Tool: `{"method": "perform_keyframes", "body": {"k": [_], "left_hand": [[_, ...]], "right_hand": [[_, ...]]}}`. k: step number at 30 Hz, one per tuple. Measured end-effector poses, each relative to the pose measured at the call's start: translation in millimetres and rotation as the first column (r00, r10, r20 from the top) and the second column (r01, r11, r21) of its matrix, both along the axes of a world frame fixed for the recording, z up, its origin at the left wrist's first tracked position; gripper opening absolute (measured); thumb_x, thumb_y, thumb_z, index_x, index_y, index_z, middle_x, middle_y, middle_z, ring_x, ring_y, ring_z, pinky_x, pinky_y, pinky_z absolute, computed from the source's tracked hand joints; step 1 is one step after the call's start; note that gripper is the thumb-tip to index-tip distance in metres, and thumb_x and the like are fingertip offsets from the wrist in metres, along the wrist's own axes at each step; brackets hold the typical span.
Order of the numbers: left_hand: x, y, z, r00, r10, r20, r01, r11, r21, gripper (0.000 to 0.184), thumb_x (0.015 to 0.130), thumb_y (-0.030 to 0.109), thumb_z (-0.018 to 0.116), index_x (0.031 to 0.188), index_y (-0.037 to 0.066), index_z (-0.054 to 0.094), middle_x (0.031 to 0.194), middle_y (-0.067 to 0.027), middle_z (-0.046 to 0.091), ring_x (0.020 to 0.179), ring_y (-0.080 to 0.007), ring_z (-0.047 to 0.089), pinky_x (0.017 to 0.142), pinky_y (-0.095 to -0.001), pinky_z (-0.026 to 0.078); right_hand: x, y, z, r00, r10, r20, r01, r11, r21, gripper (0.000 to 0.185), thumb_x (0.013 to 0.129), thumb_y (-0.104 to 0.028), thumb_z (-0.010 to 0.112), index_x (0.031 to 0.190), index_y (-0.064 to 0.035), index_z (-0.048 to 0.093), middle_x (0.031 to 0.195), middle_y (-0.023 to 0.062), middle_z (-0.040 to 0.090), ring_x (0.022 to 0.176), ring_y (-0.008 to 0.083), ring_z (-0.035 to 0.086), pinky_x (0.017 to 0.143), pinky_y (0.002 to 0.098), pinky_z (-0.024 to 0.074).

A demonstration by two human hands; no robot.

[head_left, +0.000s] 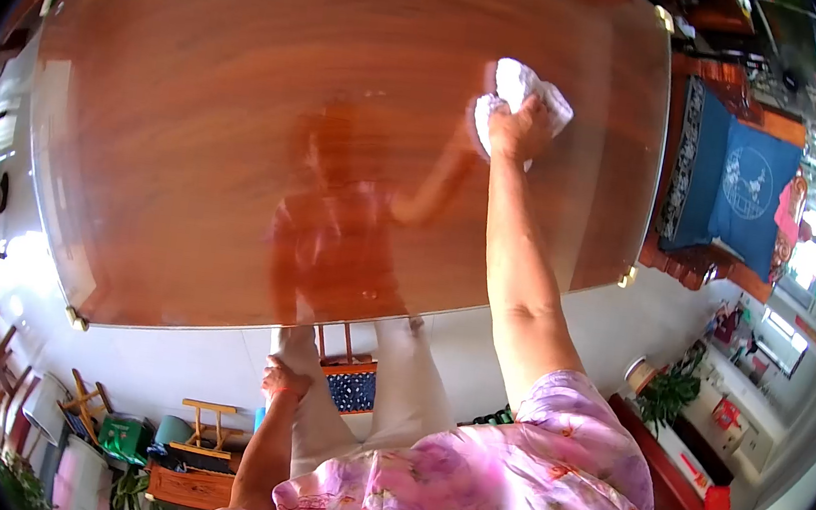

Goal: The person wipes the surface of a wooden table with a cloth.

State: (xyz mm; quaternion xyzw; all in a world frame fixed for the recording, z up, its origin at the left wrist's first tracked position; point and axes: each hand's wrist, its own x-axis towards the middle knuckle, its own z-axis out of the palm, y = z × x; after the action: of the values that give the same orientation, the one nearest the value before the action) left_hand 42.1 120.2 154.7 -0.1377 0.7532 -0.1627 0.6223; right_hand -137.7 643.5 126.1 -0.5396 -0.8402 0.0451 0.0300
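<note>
My right hand [523, 130] is closed on a bunched white cloth [516, 81], pressed to the shiny wooden tabletop [188, 149] towards its far right part. That arm is stretched out over the table. Low beside my leg, below the near table edge, is my left hand [285, 380], its fingers curled in near the thigh. Whatever may be inside those fingers is hidden. The glossy surface reflects my body and the right arm with the cloth.
Metal corner clips [76, 318] sit at the table's corners. A wooden seat with blue cushions [746, 183] stands to the right. Behind me are a wooden stool [211, 424], a green box [125, 437] and a potted plant [669, 396]. Wooden chairs [0, 350] stand at left.
</note>
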Motion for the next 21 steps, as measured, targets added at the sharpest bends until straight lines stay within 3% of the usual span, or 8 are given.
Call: {"method": "perform_keyframes", "body": {"k": [1,8,11,14,16,18,19,21], "left_hand": [[2.9,-5.6,-2.7,1.0,0.001,-0.005,-0.001,1.0,0.011,0.114,0.059,0.047,0.075,0.142,-0.001,0.011,0.125,-0.0188,0.048,0.113,-0.0304,0.054,0.093,-0.0378,0.046],[9.4,-28.1,-1.6,0.995,0.076,-0.061,-0.072,0.995,0.065,0.098,0.064,0.04,0.071,0.14,0.004,0.02,0.122,-0.0174,0.049,0.11,-0.0284,0.055,0.089,-0.0379,0.047],[10.8,-37.6,-3.2,0.994,0.092,-0.066,-0.089,0.995,0.05,0.099,0.063,0.041,0.072,0.14,0.004,0.021,0.119,-0.0166,0.051,0.109,-0.0278,0.056,0.088,-0.0368,0.047],[1.9,-44.1,5.4,0.987,0.157,-0.022,-0.155,0.985,0.078,0.1,0.063,0.041,0.072,0.14,0.003,0.02,0.118,-0.0156,0.052,0.108,-0.0269,0.056,0.089,-0.0361,0.047],[8.2,-51.9,0.8,0.985,0.168,-0.051,-0.161,0.981,0.107,0.099,0.063,0.041,0.071,0.139,0.003,0.021,0.118,-0.0153,0.052,0.107,-0.0265,0.057,0.089,-0.0357,0.047],[12.7,-58.3,-2.6,0.982,0.174,-0.069,-0.165,0.979,0.118,0.098,0.062,0.041,0.071,0.138,0.003,0.022,0.118,-0.0151,0.052,0.106,-0.0263,0.057,0.088,-0.0353,0.047],[13.5,-59.6,-3.6,0.982,0.174,-0.072,-0.165,0.979,0.117,0.097,0.062,0.041,0.072,0.137,0.003,0.023,0.118,-0.0151,0.052,0.106,-0.0263,0.058,0.088,-0.0352,0.047],[12.1,-59.3,-3.5,0.982,0.177,-0.06,-0.17,0.98,0.107,0.096,0.062,0.041,0.072,0.136,0.003,0.023,0.117,-0.0151,0.052,0.105,-0.0266,0.058,0.087,-0.0351,0.048]], "right_hand": [[-17.6,-16.3,-6.9,0.996,0.057,-0.071,-0.054,0.998,0.044,0.06,0.074,-0.031,0.065,0.128,-0.0106,0.05,0.131,0.0097,0.045,0.114,0.0382,0.043,0.097,0.0474,0.0384],[-125.8,-133.1,5.0,0.947,0.322,0.01,-0.321,0.94,0.118,0.058,0.072,-0.027,0.066,0.126,-0.0099,0.05,0.121,0.0108,0.051,0.105,0.0355,0.049,0.082,0.0463,0.0494],[-155.9,-173.5,5.6,0.924,0.376,-0.062,-0.369,0.923,0.107,0.054,0.071,-0.023,0.066,0.122,-0.0084,0.054,0.118,0.0125,0.053,0.103,0.0357,0.05,0.085,0.046,0.0472],[-178.4,-215.7,-7.8,0.826,0.537,-0.173,-0.486,0.833,0.266,0.045,0.067,-0.017,0.065,0.111,-0.0062,0.063,0.111,0.0139,0.056,0.099,0.0361,0.05,0.085,0.0474,0.0429],[-193.6,-252.4,-11.8,0.805,0.567,-0.174,-0.552,0.824,0.127,0.05,0.073,-0.025,0.062,0.12,-0.0118,0.058,0.12,0.0122,0.053,0.104,0.0368,0.047,0.09,0.0457,0.0399],[-207.4,-300.6,-17.7,0.712,0.638,-0.292,-0.617,0.768,0.174,0.045,0.069,-0.017,0.063,0.113,-0.0109,0.06,0.113,0.0122,0.056,0.098,0.0356,0.048,0.086,0.0464,0.0412],[-211.8,-327.9,-18.7,0.633,0.714,-0.3,-0.639,0.7,0.319,0.029,0.073,-0.014,0.06,0.102,-0.0088,0.062,0.099,0.0095,0.054,0.087,0.0309,0.051,0.074,0.0439,0.0444],[-211.5,-384.3,-8.8,0.586,0.753,-0.298,-0.718,0.654,0.24,0.024,0.078,-0.009,0.051,0.102,-0.0104,0.057,0.1,0.007,0.053,0.091,0.0247,0.051,0.083,0.0393,0.043]]}}
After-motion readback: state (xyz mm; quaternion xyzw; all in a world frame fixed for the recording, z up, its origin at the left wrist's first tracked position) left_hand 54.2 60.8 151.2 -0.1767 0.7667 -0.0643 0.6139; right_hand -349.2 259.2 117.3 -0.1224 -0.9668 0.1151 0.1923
